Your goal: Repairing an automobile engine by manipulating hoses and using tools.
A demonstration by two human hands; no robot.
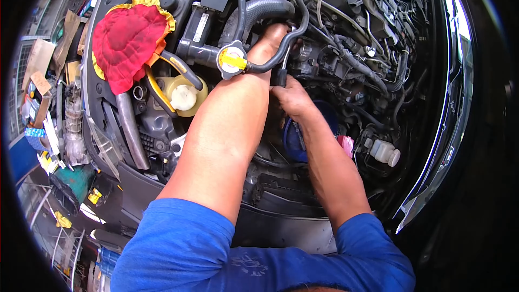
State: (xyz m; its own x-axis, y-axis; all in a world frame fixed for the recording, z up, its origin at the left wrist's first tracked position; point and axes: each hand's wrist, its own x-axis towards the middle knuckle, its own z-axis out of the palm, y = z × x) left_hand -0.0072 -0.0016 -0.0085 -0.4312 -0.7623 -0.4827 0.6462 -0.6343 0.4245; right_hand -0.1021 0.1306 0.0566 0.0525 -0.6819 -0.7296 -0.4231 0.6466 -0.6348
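My left arm stretches deep into a car's engine bay. My left hand (274,33) is beside a thick black ribbed hose (262,10), its fingers hidden behind a thinner curved hose (285,48). Nearer to me, my right hand (294,99) is closed around the black handle of a screwdriver (280,78); its thin metal shaft points away, toward the left hand, and its tip is hidden. Left of that, a radiator cap (232,60) with a yellow label sits on its filler neck, close against my left forearm.
A red and yellow cloth (132,43) lies over the left side of the bay. Near it is a reservoir with a white cap (184,97). A blue round container (294,140) stands beneath my right forearm. Cluttered shelves (43,103) line the far left.
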